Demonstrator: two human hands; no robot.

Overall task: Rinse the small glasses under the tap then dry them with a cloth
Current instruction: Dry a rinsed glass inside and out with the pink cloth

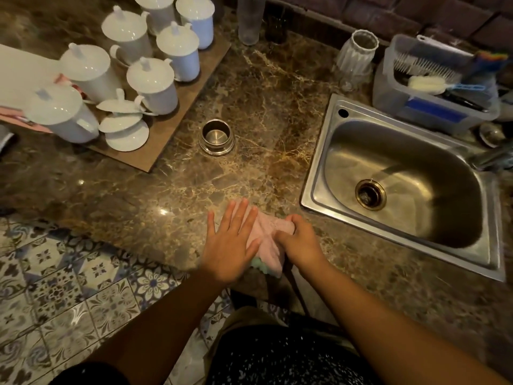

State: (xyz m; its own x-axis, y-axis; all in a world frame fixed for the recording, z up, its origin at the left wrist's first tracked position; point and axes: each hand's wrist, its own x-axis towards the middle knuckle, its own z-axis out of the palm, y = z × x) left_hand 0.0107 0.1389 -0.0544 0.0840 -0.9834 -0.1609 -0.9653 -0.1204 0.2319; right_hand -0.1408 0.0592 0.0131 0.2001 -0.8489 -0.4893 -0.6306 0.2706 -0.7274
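At the near counter (249, 168) edge, flat left hand (232, 241) presses the cloth (273, 234), right hand (299, 241) bunches it; drying seemingly not begun.

Just left of the sink (315, 176), on the worktop (263, 107): pink cloth (273, 234), pressed flat by left grip (231, 247), bunched under curled right grip (298, 241). Farther left of the sink, steel cup (217, 133), white lidded mugs (152, 81).
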